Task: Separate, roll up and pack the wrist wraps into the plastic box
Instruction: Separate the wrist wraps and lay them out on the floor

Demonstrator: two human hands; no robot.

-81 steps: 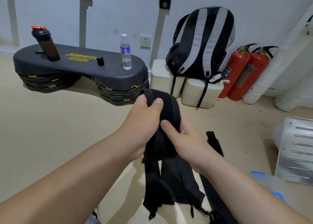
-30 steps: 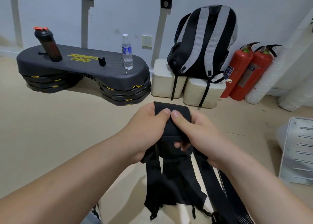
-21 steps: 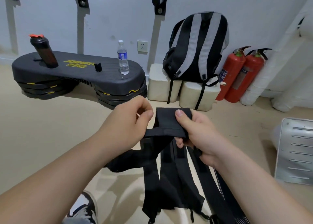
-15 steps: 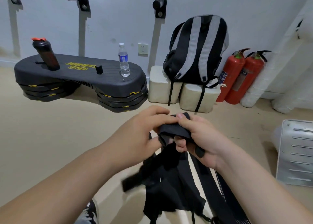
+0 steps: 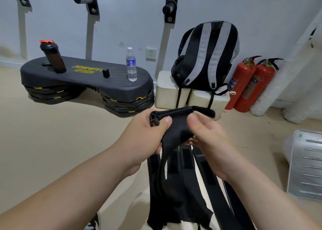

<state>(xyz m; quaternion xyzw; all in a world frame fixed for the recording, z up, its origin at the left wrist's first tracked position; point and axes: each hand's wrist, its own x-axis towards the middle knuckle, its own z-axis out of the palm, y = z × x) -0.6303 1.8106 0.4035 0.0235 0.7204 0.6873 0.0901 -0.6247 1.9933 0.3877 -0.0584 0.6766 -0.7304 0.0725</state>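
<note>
I hold a bundle of black wrist wraps (image 5: 176, 127) up at chest height in the middle of the view. My left hand (image 5: 144, 135) grips the rolled left end, thumb pressed on the fabric. My right hand (image 5: 207, 141) pinches the right part of the top band. Several long black straps (image 5: 176, 186) with dark fastener patches hang down from my hands to the bottom edge. The plastic box is out of view.
A black stepper platform (image 5: 87, 80) carries a dark shaker bottle (image 5: 53, 58) and a water bottle (image 5: 131, 64). A striped backpack (image 5: 207, 55) sits on cream blocks (image 5: 191, 97). Two red fire extinguishers (image 5: 250, 85) stand by the wall. A metal panel (image 5: 306, 163) lies at right.
The hands turned the top band sideways and rolled its left end tighter. The loose strap that swung out to the left now hangs straight down. The view tilted up slightly.
</note>
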